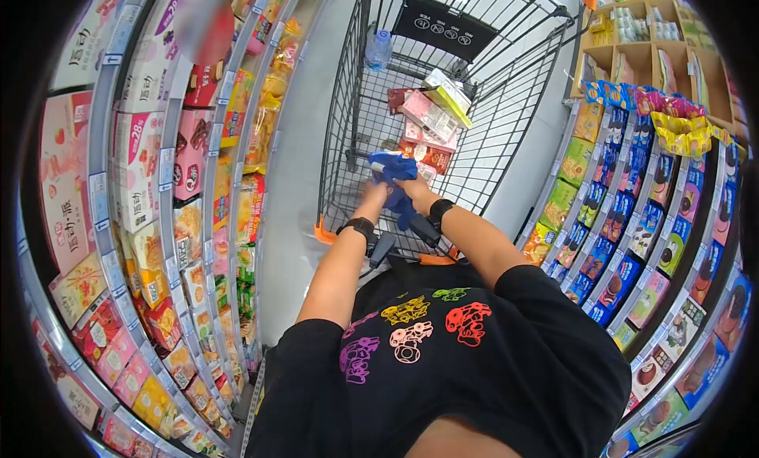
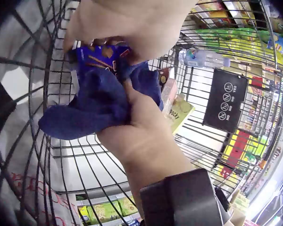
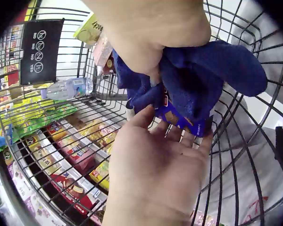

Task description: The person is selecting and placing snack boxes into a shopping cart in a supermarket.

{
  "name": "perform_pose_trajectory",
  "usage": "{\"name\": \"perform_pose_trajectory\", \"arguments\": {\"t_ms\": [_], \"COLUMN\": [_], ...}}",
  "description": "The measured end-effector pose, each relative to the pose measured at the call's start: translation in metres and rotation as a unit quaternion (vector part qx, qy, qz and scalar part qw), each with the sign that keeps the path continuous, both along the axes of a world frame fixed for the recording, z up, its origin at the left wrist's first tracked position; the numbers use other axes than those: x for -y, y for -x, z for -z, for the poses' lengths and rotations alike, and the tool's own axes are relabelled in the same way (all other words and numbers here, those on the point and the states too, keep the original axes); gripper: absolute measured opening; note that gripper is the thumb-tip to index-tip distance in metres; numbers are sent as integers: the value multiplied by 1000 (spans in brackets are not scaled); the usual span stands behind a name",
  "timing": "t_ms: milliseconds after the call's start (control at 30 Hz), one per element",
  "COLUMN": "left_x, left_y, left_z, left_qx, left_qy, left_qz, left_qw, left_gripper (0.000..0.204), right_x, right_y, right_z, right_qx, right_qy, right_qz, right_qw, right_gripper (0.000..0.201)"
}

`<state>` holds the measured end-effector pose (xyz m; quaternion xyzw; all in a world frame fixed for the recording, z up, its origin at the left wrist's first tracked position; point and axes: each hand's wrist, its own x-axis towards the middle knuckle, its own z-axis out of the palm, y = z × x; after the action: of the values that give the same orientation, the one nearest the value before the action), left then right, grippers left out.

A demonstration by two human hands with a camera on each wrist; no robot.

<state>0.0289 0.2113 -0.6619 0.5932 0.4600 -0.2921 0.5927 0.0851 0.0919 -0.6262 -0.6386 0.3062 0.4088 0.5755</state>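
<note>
Over the shopping cart, both hands hold a dark blue cloth (image 1: 403,197) and a blue printed package (image 2: 96,56) close together. My left hand (image 1: 375,195) grips the package from one side, its fingers along the lower edge of the package (image 3: 181,123) in the right wrist view. With its thumb lying against the folds, my right hand (image 2: 141,113) holds the cloth (image 2: 94,101). The cloth covers part of the package and hangs off to one side. Parts of the right fingers are hidden by the cloth.
Pink, red and yellow-green boxes (image 1: 431,116) lie in the wire cart (image 1: 506,102), with a plastic bottle (image 1: 378,50) at its far left corner. Snack shelves (image 1: 166,165) line the left side, and more shelves (image 1: 624,213) the right.
</note>
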Motion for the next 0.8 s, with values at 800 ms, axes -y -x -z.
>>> {"name": "perform_pose_trajectory", "arguments": {"t_ms": [800], "left_x": [-75], "left_y": [67], "left_z": [-186], "left_qx": [350], "left_qy": [-488], "left_qz": [303], "left_qw": [740], "left_gripper": [51], "right_x": [-57], "right_y": [-4], "right_z": [-94], "right_qx": [254], "right_qy": [-67], "right_qz": [-392], "right_qw": [882], "right_gripper": [40]}}
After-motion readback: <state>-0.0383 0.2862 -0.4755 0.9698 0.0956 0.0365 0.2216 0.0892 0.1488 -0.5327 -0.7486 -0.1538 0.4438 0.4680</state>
